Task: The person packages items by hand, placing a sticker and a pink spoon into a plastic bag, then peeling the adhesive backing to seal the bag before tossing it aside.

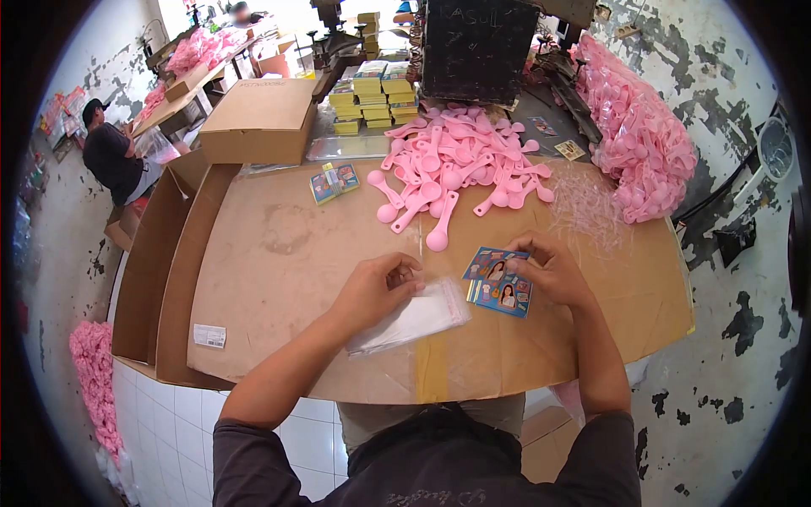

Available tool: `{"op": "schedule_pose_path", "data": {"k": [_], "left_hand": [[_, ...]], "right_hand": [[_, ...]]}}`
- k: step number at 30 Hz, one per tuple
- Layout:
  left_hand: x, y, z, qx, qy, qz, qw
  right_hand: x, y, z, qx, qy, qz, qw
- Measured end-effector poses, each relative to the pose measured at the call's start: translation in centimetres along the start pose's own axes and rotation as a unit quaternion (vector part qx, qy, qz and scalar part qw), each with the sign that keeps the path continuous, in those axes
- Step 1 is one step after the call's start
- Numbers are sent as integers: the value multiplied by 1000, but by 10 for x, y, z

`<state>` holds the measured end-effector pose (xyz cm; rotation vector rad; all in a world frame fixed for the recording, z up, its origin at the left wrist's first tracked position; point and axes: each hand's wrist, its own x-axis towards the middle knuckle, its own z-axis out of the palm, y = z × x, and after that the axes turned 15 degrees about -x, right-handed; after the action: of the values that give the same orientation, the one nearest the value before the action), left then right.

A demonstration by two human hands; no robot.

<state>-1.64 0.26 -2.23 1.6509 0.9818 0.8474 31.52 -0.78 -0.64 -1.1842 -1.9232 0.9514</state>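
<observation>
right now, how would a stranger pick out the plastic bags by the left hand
On the cardboard surface, look to the near side of the pink scoops. The plastic bags lie by the left hand, pale and see-through, unlike the colourful printed cards at the right hand.

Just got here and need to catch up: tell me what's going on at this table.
A person is working with both hands over a cardboard-covered tabletop. The right hand holds a few printed cards. The left hand is at the clear plastic bags, though whether it grips one is hard to tell. Beyond the hands lie a heap of pink scoops and a bundle of cards.
</observation>
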Motion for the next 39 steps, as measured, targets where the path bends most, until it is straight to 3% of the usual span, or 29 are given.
{"op": "schedule_pose_path", "data": {"k": [1,4,7,10,13,16,19,22,25,28,31,34,37,39], "left_hand": [[0,2,0,-25,10,-12,1000],[1,-7,-1,-9,7,-27,1000],[3,-12,-2,-75,36,85,993],[1,1,-10,-335,1,12,942],[-2,11,-14,-356,-33,-25,934],[-5,17,-6,-352,-37,-54,934],[-4,10,-1,-342,-38,-36,938],[-4,5,1,-335,-40,-42,940],[-5,10,6,-343,-29,-74,936],[-8,8,13,-297,-57,-36,953],[-13,21,14,-172,-89,-39,980],[-13,14,20,-248,-80,-20,965],[-13,16,17,-304,-60,-33,950],[-14,18,16,-264,-77,-32,961]], "right_hand": [[-1,-4,8,73,-7,3,997],[0,-11,32,-12,-34,-35,999],[2,-22,50,-213,-25,-86,973],[2,-19,50,-221,12,-84,971],[0,-31,44,-161,67,-23,984],[2,-20,48,69,110,5,992],[1,-21,44,102,108,13,989],[0,-23,49,107,117,1,987],[1,-13,47,-57,107,-43,992],[5,-28,44,-187,87,-157,966],[0,-38,61,-84,98,-41,991],[3,-43,68,73,176,-6,982],[5,-19,61,-22,142,-31,989],[2,-26,67,24,112,-26,993]]}}
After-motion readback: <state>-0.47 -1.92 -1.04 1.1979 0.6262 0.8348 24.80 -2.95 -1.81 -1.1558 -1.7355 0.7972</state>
